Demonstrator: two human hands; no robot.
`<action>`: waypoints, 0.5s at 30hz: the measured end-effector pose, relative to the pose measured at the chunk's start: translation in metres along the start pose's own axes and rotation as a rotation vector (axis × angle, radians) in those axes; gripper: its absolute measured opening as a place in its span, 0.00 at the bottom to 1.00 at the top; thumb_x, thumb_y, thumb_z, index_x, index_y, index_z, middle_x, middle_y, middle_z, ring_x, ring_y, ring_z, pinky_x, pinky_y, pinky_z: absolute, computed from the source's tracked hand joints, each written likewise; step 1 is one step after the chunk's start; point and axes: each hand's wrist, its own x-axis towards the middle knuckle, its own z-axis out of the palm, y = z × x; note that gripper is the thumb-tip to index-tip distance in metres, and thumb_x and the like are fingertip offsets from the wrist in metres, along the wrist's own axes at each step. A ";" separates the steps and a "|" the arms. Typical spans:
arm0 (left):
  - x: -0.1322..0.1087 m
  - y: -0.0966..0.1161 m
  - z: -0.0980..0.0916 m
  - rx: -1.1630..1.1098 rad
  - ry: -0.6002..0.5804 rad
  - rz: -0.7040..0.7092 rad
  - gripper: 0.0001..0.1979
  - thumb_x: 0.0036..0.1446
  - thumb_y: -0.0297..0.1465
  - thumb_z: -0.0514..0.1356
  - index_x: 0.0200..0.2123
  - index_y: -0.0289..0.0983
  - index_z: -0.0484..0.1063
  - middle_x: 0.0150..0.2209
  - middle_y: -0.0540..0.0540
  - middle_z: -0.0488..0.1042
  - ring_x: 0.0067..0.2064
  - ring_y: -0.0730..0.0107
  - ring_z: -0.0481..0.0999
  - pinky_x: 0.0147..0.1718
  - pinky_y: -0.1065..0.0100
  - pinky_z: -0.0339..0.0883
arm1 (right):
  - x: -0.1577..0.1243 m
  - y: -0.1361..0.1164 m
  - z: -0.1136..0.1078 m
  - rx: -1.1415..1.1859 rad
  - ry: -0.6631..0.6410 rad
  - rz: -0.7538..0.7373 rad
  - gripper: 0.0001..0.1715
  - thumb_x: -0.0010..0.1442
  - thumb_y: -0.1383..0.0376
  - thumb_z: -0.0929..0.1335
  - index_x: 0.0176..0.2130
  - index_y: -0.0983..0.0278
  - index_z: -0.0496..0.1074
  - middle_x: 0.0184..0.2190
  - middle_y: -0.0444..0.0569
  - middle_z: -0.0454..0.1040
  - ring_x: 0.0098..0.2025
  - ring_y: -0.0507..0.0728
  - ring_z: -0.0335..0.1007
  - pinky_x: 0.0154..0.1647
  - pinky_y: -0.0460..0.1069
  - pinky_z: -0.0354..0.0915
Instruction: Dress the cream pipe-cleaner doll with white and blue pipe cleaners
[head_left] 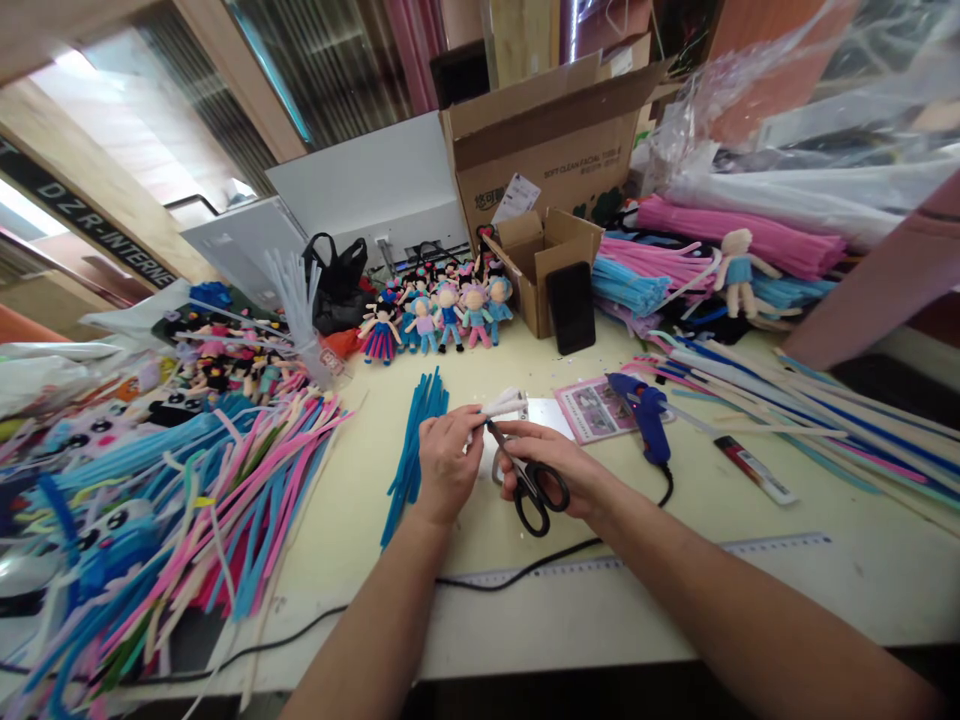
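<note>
Near the middle of the table, my left hand (pixel 451 455) is closed on a small white fuzzy piece (pixel 510 402), whose pale end sticks out to the upper right. My right hand (pixel 551 462) grips black-handled scissors (pixel 538 495). The scissor blades point up and left and meet the piece at my left fingertips, near a small dark bit. How far the blades are apart is hard to tell. Left of my hands lies a bundle of blue fuzzy stems (pixel 415 440). A white paper (pixel 551 418) lies just behind my right hand.
A blue glue gun (pixel 646 415), a pink card (pixel 598 408), a glue tube (pixel 754 470) and a ruler (pixel 780 543) lie to the right. Small dolls (pixel 448 310), a phone (pixel 571 308) and cardboard boxes (pixel 551 150) stand behind. Coloured stems (pixel 247 480) pile at left. A black cable (pixel 517 577) crosses in front.
</note>
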 end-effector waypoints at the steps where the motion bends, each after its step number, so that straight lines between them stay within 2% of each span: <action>1: 0.000 0.000 0.000 0.011 -0.002 -0.001 0.08 0.56 0.25 0.56 0.38 0.41 0.72 0.42 0.45 0.78 0.45 0.65 0.75 0.43 0.61 0.57 | 0.000 0.001 0.000 -0.003 0.001 0.000 0.20 0.50 0.67 0.68 0.44 0.65 0.67 0.20 0.43 0.71 0.20 0.52 0.68 0.25 0.51 0.68; 7: -0.001 0.000 0.000 0.051 0.016 0.007 0.09 0.56 0.25 0.56 0.38 0.41 0.72 0.43 0.45 0.78 0.45 0.64 0.75 0.44 0.61 0.56 | 0.001 0.002 0.001 -0.004 -0.011 0.009 0.23 0.50 0.67 0.68 0.47 0.65 0.65 0.21 0.43 0.71 0.20 0.53 0.69 0.26 0.51 0.68; 11: 0.001 -0.002 -0.003 0.048 0.041 -0.017 0.09 0.55 0.25 0.56 0.38 0.41 0.72 0.43 0.45 0.77 0.46 0.63 0.75 0.46 0.60 0.56 | -0.002 0.001 0.004 -0.020 -0.023 0.020 0.22 0.50 0.67 0.68 0.46 0.66 0.64 0.21 0.42 0.71 0.20 0.53 0.69 0.25 0.51 0.68; 13: 0.003 -0.004 -0.005 -0.005 0.058 -0.098 0.08 0.54 0.26 0.57 0.38 0.40 0.73 0.43 0.44 0.77 0.47 0.63 0.74 0.47 0.60 0.57 | -0.003 0.001 0.005 -0.029 -0.030 0.037 0.21 0.50 0.67 0.67 0.46 0.66 0.64 0.21 0.42 0.71 0.19 0.53 0.69 0.25 0.51 0.68; 15: 0.004 -0.008 -0.007 -0.132 0.084 -0.264 0.08 0.54 0.28 0.58 0.38 0.39 0.73 0.41 0.44 0.77 0.44 0.63 0.75 0.44 0.62 0.61 | -0.004 0.000 0.005 -0.048 -0.041 0.048 0.22 0.50 0.67 0.67 0.46 0.65 0.64 0.21 0.42 0.71 0.19 0.52 0.69 0.24 0.51 0.68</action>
